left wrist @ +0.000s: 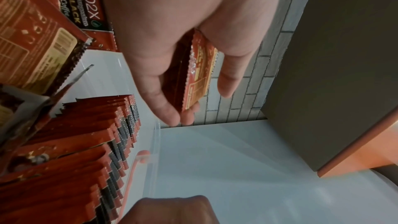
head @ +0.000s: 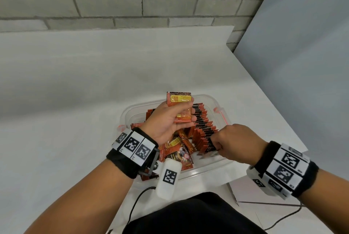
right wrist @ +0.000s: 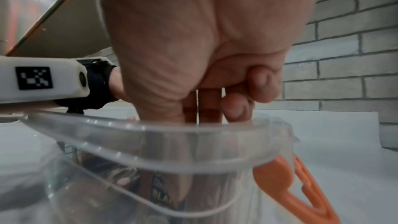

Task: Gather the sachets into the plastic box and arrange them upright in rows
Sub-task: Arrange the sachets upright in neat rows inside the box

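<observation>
— Holding tight! One left hand (head: 166,120) grips a small stack of red and orange paper sachets (head: 180,108) up above the clear plastic box (head: 207,170).

— And the right hand (head: 236,142)?

— Its fingers curl down inside the box, by the near right corner. They pinch the end of a long row of upright red and black sachets (head: 203,126).

— Where is the box?

— It sits at the near edge of the white table (head: 66,92). More loose red sachets (head: 177,148) lie jumbled in its left side.
</observation>
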The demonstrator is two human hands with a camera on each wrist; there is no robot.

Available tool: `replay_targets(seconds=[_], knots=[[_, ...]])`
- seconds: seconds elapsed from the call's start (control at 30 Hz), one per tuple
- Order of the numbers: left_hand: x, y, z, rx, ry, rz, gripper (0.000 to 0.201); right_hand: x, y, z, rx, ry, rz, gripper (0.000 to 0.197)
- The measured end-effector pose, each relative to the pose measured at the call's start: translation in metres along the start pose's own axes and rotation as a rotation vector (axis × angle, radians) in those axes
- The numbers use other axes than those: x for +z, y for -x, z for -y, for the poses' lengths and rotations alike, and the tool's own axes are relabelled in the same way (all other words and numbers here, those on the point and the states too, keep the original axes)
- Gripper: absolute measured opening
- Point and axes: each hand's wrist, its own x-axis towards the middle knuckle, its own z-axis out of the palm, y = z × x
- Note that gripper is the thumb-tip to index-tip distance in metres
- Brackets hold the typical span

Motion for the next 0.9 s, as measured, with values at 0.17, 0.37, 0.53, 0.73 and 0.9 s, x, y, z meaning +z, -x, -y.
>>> replay_targets(seconds=[0.17, 0.37, 0.53, 0.73, 0.9], knots=[[-0.003, 0.001, 0.002, -0.012, -0.005, -0.028, 0.029, 0.004, -0.006, 0.000, -0.082, 0.068, -0.035, 0.031], [-0.004, 0.000, 0.004, -0.019, -0.020, -0.038, 0.027, 0.011, -0.008, -0.004, -0.108, 0.087, -0.069, 0.028], [-0.003, -0.001, 0.004, -0.030, -0.016, -0.041, 0.018, 0.004, -0.007, -0.002, -0.085, 0.068, -0.050, 0.017], [-0.002, -0.002, 0.005, -0.047, -0.022, -0.037, 0.014, 0.000, -0.003, -0.002, -0.083, 0.028, -0.030, 0.018], [-0.003, -0.002, 0.005, -0.052, -0.017, -0.035, 0.017, -0.002, -0.004, -0.001, -0.086, -0.007, -0.035, 0.022]])
